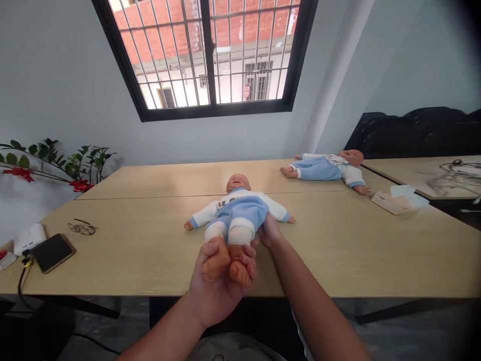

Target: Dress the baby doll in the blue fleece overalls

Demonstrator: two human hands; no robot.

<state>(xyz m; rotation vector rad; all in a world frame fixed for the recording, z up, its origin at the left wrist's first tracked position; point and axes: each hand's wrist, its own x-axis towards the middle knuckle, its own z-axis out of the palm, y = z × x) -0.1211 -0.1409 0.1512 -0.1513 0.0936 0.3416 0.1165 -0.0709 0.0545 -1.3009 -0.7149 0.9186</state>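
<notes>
A baby doll [240, 206] in a blue and white outfit lies on its back on the wooden table, head toward the window and feet toward me. My left hand [220, 291] is wrapped round both of its lower legs from below, just past the table's front edge. At the doll's right side, by the hip, my right hand [269, 231] presses against the blue cloth; its fingers are hidden under or behind the doll. Both doll arms are spread out to the sides.
A second doll [319, 167] lies at the back right of the table [131, 215], near a tissue pack [398, 199]. At left are glasses [82, 228], a phone [53, 252], a white box [29, 238] and a plant [80, 165]. Cables [460, 173] lie at far right.
</notes>
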